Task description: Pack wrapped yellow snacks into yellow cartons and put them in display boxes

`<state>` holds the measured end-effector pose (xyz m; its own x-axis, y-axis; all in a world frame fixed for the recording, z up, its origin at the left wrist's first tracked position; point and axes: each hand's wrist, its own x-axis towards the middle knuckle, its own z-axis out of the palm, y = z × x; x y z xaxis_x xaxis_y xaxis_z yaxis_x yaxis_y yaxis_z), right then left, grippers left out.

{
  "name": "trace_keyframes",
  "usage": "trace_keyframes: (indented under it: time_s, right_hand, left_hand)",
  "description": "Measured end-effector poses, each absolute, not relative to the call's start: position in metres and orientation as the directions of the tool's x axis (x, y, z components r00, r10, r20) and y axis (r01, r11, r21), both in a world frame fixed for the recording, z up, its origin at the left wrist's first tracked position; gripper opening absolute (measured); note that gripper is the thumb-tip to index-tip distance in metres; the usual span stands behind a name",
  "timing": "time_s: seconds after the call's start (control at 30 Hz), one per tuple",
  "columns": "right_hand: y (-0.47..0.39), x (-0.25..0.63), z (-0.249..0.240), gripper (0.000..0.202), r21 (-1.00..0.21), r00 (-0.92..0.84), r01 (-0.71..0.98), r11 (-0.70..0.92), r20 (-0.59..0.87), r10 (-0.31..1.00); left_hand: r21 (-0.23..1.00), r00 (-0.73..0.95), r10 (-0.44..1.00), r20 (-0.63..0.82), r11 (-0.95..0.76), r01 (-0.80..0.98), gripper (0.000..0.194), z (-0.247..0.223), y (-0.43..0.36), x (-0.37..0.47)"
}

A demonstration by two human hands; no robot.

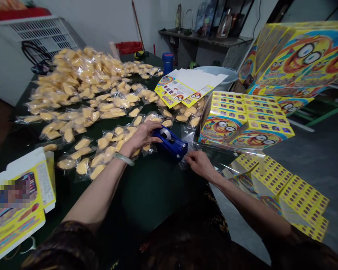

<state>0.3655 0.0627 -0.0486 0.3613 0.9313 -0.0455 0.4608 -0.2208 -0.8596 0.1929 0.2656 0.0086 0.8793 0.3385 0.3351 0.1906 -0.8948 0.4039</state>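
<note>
A blue tape dispenser [171, 143] with a roll of clear tape sits over the dark green table. My left hand [143, 137], a pale bangle on its wrist, is closed on the dispenser's rear end. At the dispenser's cutter end, my right hand [198, 161] has its fingers pinched together; what they hold is too small to make out. Clear plastic film [188, 135] lies beside and under the dispenser. Wrapped yellow pieces [119, 138] in clear bags spread just left of my left hand.
A big heap of bagged yellow pieces [84, 71] covers the table's back left. Yellow boxes [225, 127] stand at the right, with more stacked boxes [304, 191] below. Flat cartons [183, 88] lie behind the dispenser, another carton [19, 202] at front left. A blue bottle [168, 63] stands behind.
</note>
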Motion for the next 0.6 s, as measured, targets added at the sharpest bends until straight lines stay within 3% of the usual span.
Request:
trace_keyframes:
  time_s: [0.1,0.17,0.33,0.43,0.53,0.6]
  right_hand:
    - [0.043,0.373,-0.031,0.03,-0.824,0.27,0.555,-0.116,0.047,0.962]
    - [0.024,0.379,-0.017,0.033,-0.863,0.157,0.504,-0.035,0.052,0.986]
    - [-0.032,0.372,-0.028,0.037,-0.953,-0.063,0.284,-0.11,-0.133,0.989]
    - [-0.059,0.367,-0.077,0.046,-0.916,0.109,0.327,-0.234,-0.209,0.972]
    - [-0.072,0.378,-0.127,0.047,-0.861,0.409,0.387,-0.33,-0.161,0.898]
    - [-0.073,0.392,-0.148,0.041,-0.848,0.504,0.387,-0.362,-0.134,0.853]
  left_hand:
    - [0.404,0.88,0.343,0.328,-0.893,0.198,0.05,0.008,0.266,0.195]
    - [0.43,0.879,0.354,0.321,-0.881,0.198,0.048,0.008,0.265,0.195]
    - [0.539,0.87,0.406,0.28,-0.817,0.207,0.053,0.015,0.256,0.186]
    - [0.441,0.864,0.419,0.279,-0.855,0.272,0.055,0.024,0.243,0.17]
    - [0.329,0.862,0.398,0.315,-0.897,0.294,0.052,0.031,0.218,0.147]
    - [0.291,0.848,0.387,0.362,-0.911,0.291,0.048,0.033,0.195,0.13]
